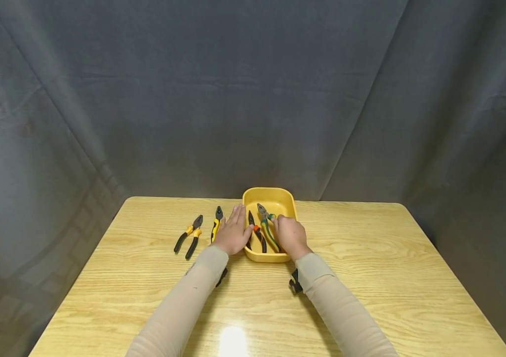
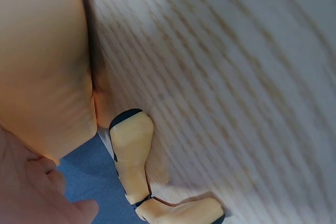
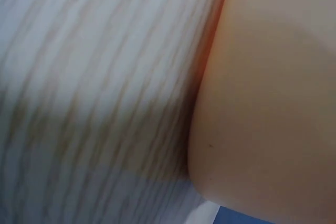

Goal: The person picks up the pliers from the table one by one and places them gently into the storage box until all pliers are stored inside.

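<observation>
A yellow plastic bin (image 1: 267, 258) stands near the table's back edge. My left hand (image 1: 233, 234), fingers straight, rests on its left rim. My right hand (image 1: 292, 237) reaches over the right side and grips a handle of green-and-yellow pliers (image 1: 265, 223), whose jaws point away from me, spread apart at the handles. Beside them in the bin lie long-nose pliers (image 1: 258, 231) in black and orange. Another dark handle is partly hidden under the left hand. In the left wrist view, the bin wall (image 2: 44, 61) fills the left side; the right wrist view shows mostly bin wall (image 3: 268, 98).
Left of the bin, pliers with black-and-yellow handles (image 1: 194, 244) lie spread on the wooden table (image 1: 391, 267). Closer in lies a second yellow-and-black pair (image 1: 215, 229), partly behind the left hand. A dark grey curtain (image 1: 235, 99) hangs behind the table.
</observation>
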### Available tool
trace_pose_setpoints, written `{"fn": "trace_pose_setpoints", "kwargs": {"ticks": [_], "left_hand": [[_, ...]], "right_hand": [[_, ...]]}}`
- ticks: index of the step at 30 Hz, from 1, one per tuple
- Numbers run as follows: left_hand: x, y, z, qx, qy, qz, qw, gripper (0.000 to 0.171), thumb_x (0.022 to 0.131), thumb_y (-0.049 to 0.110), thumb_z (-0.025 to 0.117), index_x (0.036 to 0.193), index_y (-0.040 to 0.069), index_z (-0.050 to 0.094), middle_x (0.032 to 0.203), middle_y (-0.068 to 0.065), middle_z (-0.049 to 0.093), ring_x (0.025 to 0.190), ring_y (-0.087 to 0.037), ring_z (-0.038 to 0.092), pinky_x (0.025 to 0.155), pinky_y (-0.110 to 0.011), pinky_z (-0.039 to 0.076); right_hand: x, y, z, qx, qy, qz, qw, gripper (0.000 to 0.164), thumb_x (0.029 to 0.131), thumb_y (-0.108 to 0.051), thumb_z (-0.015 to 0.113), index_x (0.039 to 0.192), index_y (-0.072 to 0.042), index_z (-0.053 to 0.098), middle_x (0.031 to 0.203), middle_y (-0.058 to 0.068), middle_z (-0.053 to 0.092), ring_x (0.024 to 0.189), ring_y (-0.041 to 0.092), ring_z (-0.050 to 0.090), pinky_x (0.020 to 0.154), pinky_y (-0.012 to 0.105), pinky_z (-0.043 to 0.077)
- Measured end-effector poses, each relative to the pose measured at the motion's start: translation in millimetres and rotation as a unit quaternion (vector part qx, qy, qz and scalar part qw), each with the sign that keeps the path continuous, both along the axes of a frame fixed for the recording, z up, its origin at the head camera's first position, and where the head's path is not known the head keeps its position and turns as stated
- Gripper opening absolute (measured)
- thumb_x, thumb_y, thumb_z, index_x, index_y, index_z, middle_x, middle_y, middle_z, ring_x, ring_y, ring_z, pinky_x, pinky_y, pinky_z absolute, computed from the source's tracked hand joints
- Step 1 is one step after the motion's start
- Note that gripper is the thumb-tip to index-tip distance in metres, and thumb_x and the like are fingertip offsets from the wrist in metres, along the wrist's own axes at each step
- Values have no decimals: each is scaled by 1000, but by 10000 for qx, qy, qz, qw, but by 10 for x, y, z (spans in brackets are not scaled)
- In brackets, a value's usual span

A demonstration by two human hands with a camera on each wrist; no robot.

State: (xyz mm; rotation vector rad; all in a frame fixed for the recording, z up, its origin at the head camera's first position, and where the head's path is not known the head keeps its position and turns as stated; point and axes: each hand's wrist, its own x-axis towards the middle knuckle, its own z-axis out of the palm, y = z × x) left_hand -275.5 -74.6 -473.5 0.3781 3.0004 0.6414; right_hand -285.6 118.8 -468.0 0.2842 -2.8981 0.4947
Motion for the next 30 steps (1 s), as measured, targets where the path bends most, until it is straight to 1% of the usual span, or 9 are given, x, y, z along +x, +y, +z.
{"fn": "trace_pose_setpoints", "kwargs": {"ticks": [7, 12, 19, 25, 30], "left_hand": [[-8, 3, 7, -26, -26, 51, 10000, 69, 111, 43, 34, 163, 6, 8, 170, -11, 8, 156, -24, 4, 123, -56, 11], [-21, 4, 1, -64, 24, 27, 10000, 69, 111, 43, 33, 163, 6, 9, 170, -10, 8, 156, -24, 4, 123, -56, 11], [-12, 7, 13, -36, -37, 8, 10000, 69, 111, 43, 32, 163, 7, 7, 170, -9, 6, 156, -23, 3, 123, -56, 11], [-4, 12, 22, -9, -38, 24, 10000, 69, 111, 44, 32, 163, 7, 8, 170, -10, 6, 156, -24, 3, 123, -56, 10], [8, 0, 19, 50, -47, 16, 10000, 69, 111, 42, 33, 163, 6, 7, 170, -11, 7, 156, -25, 4, 123, -56, 11]], "right_hand": [[-2, -14, -1, 141, 98, 74, 9998, 37, 107, -28, 53, 81, -4, 64, 67, 12, 63, 57, 30, 64, 51, 46, 51], [7, -16, 1, 275, 129, 145, 9994, 36, 106, -28, 55, 80, -4, 63, 67, 13, 64, 58, 31, 65, 50, 45, 51], [14, -15, -6, 480, 47, 220, 9986, 35, 106, -28, 56, 80, -4, 63, 67, 13, 64, 57, 30, 65, 49, 44, 52], [26, -21, -8, 583, 177, 342, 9976, 36, 104, -27, 59, 77, -4, 63, 65, 12, 64, 54, 29, 64, 47, 43, 51], [32, -33, -10, 751, 91, 411, 9963, 35, 105, -27, 58, 79, -4, 65, 67, 12, 65, 56, 29, 65, 48, 43, 53]]}}
